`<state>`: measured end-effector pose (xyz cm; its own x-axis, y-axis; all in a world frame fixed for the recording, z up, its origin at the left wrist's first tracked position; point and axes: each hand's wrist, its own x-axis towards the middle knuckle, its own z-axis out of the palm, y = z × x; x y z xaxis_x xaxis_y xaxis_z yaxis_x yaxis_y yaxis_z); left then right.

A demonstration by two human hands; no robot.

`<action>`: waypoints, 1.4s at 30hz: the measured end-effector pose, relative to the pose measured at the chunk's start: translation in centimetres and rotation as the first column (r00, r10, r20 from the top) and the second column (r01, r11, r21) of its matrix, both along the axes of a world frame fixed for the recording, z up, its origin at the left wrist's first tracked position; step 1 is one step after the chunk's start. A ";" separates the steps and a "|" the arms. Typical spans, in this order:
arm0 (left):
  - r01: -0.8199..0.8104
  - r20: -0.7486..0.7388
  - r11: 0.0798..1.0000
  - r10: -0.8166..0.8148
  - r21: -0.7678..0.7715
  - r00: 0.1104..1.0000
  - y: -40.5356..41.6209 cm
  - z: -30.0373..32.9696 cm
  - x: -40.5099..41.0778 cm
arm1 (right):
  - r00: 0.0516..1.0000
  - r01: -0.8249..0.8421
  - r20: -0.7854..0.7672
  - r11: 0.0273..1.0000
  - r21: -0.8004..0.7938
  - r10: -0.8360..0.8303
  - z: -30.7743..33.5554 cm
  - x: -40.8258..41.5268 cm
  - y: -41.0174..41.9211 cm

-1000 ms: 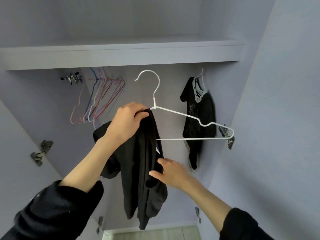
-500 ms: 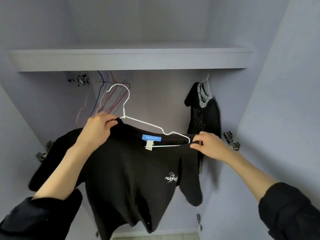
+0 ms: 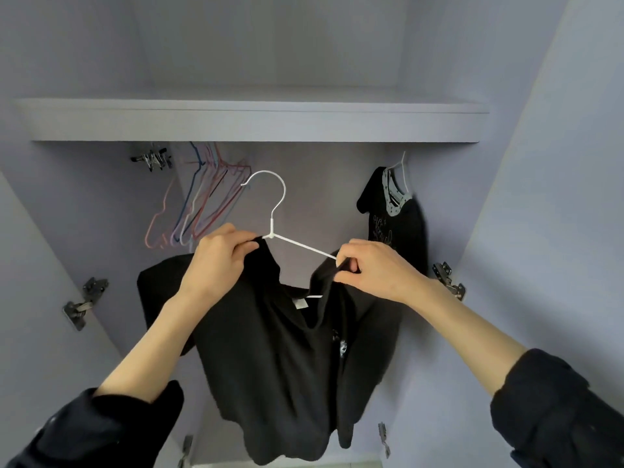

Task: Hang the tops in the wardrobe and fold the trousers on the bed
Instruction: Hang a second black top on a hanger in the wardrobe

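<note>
Fingers point(image 3: 248, 246) of the left hand point(image 3: 219, 261) are curled over the black top point(image 3: 270, 349) at its left shoulder, just beside the neck of the white hanger point(image 3: 271, 228), and the cloth is gripped there against the wire. On the right, the collar edge of the same top is pinched between thumb and curled fingers of the right hand point(image 3: 374, 270), where the hanger's sloping arm meets the fabric. The top is held up in front of the open wardrobe point(image 3: 253, 121), below its shelf, with the body and sleeves hanging down between the two forearms; a pale label is seen inside the neckline. The hanger's hook is raised free and is not on any rail. Farther in, at the left, a bunch of coloured wire hangers point(image 3: 199, 204) is suspended under the shelf, and at the far right another dark top point(image 3: 398, 217) with a patterned collar is hung on a white hanger. Metal door hinges point(image 3: 82, 304) are fixed to both side walls. Dark sleeves point(image 3: 557, 410) are worn pushed back on both arms.
</note>
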<state>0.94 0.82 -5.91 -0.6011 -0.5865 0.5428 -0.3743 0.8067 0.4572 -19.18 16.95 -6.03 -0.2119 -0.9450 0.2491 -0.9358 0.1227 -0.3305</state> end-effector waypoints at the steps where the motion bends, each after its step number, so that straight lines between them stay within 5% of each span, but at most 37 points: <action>1: -0.009 -0.017 1.000 0.009 0.021 1.000 0.0 -0.1 0.1 | 0.996 0.000 0.091 1.000 0.029 -0.003 0.0 -0.2 0.1; 5: -0.006 -0.079 0.998 0.011 0.063 0.997 0.5 -0.5 0.1 | 0.927 0.047 0.375 0.995 -0.082 -0.013 0.5 -0.6 0.0; 16: 0.146 -0.042 0.977 -0.142 0.154 0.989 2.0 -0.8 -0.6 | 0.996 0.021 0.088 0.986 -0.165 -0.006 -0.2 3.8 -2.5; 21: -0.029 -0.124 0.988 0.048 0.149 0.991 0.4 -1.3 1.2 | 0.996 0.086 -0.031 0.996 -0.018 -0.086 -0.8 1.6 -1.0; 24: -0.086 -0.107 0.992 0.095 0.088 0.990 -0.6 -1.0 1.8 | 0.995 0.098 -0.005 0.995 -0.001 -0.098 -1.1 0.5 -0.6; 28: 0.061 0.072 0.998 -0.061 0.004 0.996 -0.3 -1.7 1.3 | 0.989 0.110 0.116 0.982 -0.153 -0.092 -1.1 0.4 -1.1; 32: 0.066 0.167 0.993 -0.082 0.099 0.983 -0.8 -3.0 2.4 | 0.978 0.146 0.185 0.957 -0.249 -0.101 -0.9 0.3 -0.7; 42: 0.055 -0.036 0.961 -0.047 0.271 0.998 -0.5 -4.0 3.2 | 0.969 0.177 0.217 0.941 -0.290 -0.116 -0.1 -0.4 0.0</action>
<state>4.14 0.33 -9.94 -0.6205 -0.6834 0.3845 -0.3195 0.6682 0.6719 -19.62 17.00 -6.15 -0.4155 -0.7847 0.4599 -0.8289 0.1185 -0.5467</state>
